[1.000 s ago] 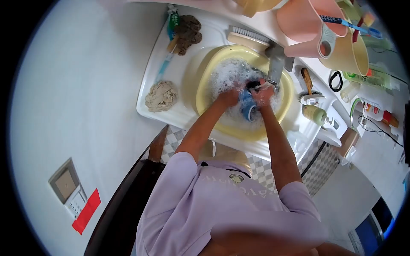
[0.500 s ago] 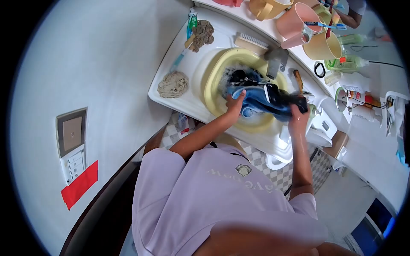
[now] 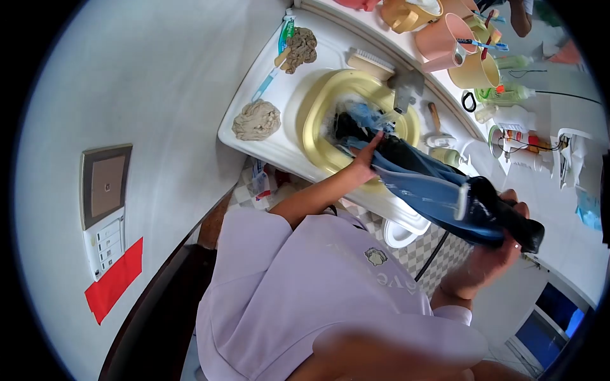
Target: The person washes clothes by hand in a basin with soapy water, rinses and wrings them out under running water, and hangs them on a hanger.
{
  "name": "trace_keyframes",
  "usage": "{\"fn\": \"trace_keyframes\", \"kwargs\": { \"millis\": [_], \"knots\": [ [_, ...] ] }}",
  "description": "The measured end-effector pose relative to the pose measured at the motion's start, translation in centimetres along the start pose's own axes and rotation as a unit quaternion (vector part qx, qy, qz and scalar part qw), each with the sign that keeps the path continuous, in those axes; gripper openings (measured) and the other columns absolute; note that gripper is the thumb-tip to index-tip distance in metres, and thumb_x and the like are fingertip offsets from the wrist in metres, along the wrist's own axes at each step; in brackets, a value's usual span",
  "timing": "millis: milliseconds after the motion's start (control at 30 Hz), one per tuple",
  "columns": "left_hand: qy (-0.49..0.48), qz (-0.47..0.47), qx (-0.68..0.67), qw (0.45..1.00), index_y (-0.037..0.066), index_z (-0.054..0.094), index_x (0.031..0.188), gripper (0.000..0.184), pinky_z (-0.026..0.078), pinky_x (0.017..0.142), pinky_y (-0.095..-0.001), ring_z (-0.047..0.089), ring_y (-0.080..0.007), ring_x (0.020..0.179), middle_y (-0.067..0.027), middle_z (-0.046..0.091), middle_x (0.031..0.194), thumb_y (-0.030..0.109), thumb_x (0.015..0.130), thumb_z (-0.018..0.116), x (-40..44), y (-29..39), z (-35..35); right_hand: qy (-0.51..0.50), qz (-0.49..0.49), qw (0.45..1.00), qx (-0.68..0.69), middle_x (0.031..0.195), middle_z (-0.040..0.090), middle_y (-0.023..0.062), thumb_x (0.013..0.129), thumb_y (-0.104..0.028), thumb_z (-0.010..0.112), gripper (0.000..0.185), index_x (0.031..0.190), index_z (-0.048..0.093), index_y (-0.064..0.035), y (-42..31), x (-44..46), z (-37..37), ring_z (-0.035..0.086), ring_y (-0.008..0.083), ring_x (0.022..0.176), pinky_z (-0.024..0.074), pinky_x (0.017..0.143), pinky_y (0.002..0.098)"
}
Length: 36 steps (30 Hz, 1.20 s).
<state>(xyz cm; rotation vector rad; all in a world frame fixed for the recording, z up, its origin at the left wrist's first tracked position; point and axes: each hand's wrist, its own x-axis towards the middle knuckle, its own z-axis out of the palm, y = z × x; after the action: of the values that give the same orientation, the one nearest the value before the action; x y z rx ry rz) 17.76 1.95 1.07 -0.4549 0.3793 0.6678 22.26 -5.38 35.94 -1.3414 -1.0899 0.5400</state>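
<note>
A wet blue-and-black garment (image 3: 422,187) stretches from the yellow basin (image 3: 316,149) out past the sink's right edge. My left hand (image 3: 365,162) grips it near the basin's front rim. Its other end, a black part, is held up in my right hand (image 3: 499,249), fingers wrapped round it. Part of the cloth still lies in suds and water (image 3: 359,113) inside the basin. What kind of garment it is, I cannot tell.
The basin stands in a white sink (image 3: 254,150) below a faucet (image 3: 406,89). A scrub brush (image 3: 370,65), balled cloths (image 3: 256,120), a toothpaste tube (image 3: 286,32) and a wooden-handled brush (image 3: 434,117) lie around it. Cups (image 3: 475,68) line the ledge; a wall is at left.
My right hand has moved right and toward me, drawing the garment out of the basin and stretching it. My left hand has shifted slightly right, still gripping the cloth.
</note>
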Motion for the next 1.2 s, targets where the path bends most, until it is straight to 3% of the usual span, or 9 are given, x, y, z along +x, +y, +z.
{"fn": "trace_keyframes", "kwargs": {
  "millis": [33, 100, 167, 233, 567, 733, 867, 1000, 1200],
  "knots": [
    [0.011, 0.008, 0.011, 1.000, 0.010, 0.047, 0.125, 0.059, 0.036, 0.102, -0.0509, 0.054, -0.0308, 0.112, -0.0126, 0.057, 0.121, 0.038, 0.078, 0.070, 0.9, -0.4, -0.9, -0.119, -0.004, 0.990, 0.076, 0.091, 0.050, 0.0104, 0.086, -0.021, 0.050, 0.024, 0.094, 0.051, 0.0020, 0.1, 0.6, -2.0, 0.050, 0.0190, 0.087, 0.0404, 0.082, 0.0291],
    [0.035, 0.025, 0.030, 0.999, 0.005, 0.058, 0.114, 0.041, 0.039, 0.101, -0.0480, 0.056, -0.0308, 0.109, -0.0140, 0.061, 0.116, 0.032, 0.083, 0.064, 2.5, -1.1, -2.5, 0.076, -0.023, 0.996, -0.030, 0.104, 0.053, 0.0147, 0.089, -0.022, 0.049, 0.029, 0.104, 0.052, 0.0031, 0.5, 0.5, -2.8, 0.052, 0.0220, 0.099, 0.0410, 0.090, 0.0344],
    [0.006, -0.023, 0.010, 1.000, 0.004, 0.058, 0.112, 0.037, 0.040, 0.100, -0.0485, 0.056, -0.0319, 0.108, -0.0159, 0.061, 0.114, 0.029, 0.085, 0.060, 0.2, -0.2, -2.0, 0.105, -0.205, 0.896, -0.380, 0.122, 0.053, 0.0188, 0.093, -0.024, 0.047, 0.037, 0.119, 0.050, 0.0024, 3.4, 0.8, -5.9, 0.049, 0.0279, 0.118, 0.0388, 0.101, 0.0425],
    [0.040, -0.048, 0.032, 0.998, 0.002, 0.056, 0.114, 0.041, 0.041, 0.098, -0.0503, 0.056, -0.0339, 0.108, -0.0175, 0.059, 0.116, 0.031, 0.087, 0.056, -3.1, 0.7, -0.8, 0.261, 0.093, 0.956, 0.100, 0.111, 0.059, 0.0113, 0.089, -0.025, 0.055, 0.031, 0.111, 0.057, -0.0019, 5.5, 4.9, -7.3, 0.056, 0.0228, 0.105, 0.0461, 0.092, 0.0388],
    [0.125, -0.007, 0.086, 0.988, 0.004, 0.051, 0.123, 0.047, 0.037, 0.101, -0.0511, 0.053, -0.0331, 0.112, -0.0160, 0.055, 0.123, 0.036, 0.087, 0.051, -9.5, 2.9, -1.2, -0.022, 0.379, 0.919, 0.109, 0.100, 0.060, 0.0070, 0.077, -0.017, 0.070, 0.044, 0.115, 0.053, -0.0012, 31.0, 4.1, -5.4, 0.058, 0.0180, 0.090, 0.0462, 0.082, 0.0297],
    [0.116, 0.024, 0.074, 0.990, 0.006, 0.052, 0.121, 0.047, 0.040, 0.099, -0.0504, 0.054, -0.0332, 0.110, -0.0151, 0.056, 0.121, 0.039, 0.088, 0.049, -10.7, 3.4, 2.6, 0.073, 0.475, 0.873, 0.082, 0.106, 0.055, 0.0089, 0.087, -0.037, 0.059, 0.050, 0.122, 0.046, -0.0039, 34.0, -4.2, -4.7, 0.054, 0.0155, 0.092, 0.0433, 0.076, 0.0315],
    [0.084, 0.047, 0.045, 0.994, 0.006, 0.053, 0.120, 0.045, 0.042, 0.096, -0.0499, 0.055, -0.0325, 0.109, -0.0152, 0.057, 0.119, 0.038, 0.089, 0.045, -11.0, 3.2, 3.6, -0.223, 0.563, 0.536, 0.588, 0.114, 0.055, 0.0080, 0.088, -0.053, 0.050, 0.058, 0.125, 0.048, -0.0079, 38.5, -11.8, -4.7, 0.054, 0.0187, 0.099, 0.0456, 0.088, 0.0365],
    [0.081, 0.055, 0.062, 0.993, 0.006, 0.050, 0.124, 0.049, 0.042, 0.098, -0.0494, 0.054, -0.0327, 0.111, -0.0150, 0.054, 0.124, 0.040, 0.091, 0.042, -13.5, 1.4, 5.5, 0.004, 0.436, 0.738, 0.515, 0.133, 0.048, 0.0086, 0.092, -0.049, 0.045, 0.063, 0.137, 0.037, -0.0067, 33.9, -10.7, 4.1, 0.047, 0.0253, 0.118, 0.0356, 0.104, 0.0421],
    [0.133, 0.028, 0.285, 0.949, 0.005, 0.047, 0.127, 0.046, 0.044, 0.097, -0.0383, 0.056, -0.0263, 0.108, -0.0122, 0.055, 0.123, 0.026, 0.086, 0.050, -16.2, 4.7, 3.0, -0.057, 0.429, 0.749, 0.502, 0.095, 0.065, 0.0067, 0.092, -0.039, 0.051, 0.038, 0.114, 0.058, -0.0095, 38.7, -4.4, 6.2, 0.062, 0.0184, 0.072, 0.0532, 0.068, 0.0348]
  ]
}}
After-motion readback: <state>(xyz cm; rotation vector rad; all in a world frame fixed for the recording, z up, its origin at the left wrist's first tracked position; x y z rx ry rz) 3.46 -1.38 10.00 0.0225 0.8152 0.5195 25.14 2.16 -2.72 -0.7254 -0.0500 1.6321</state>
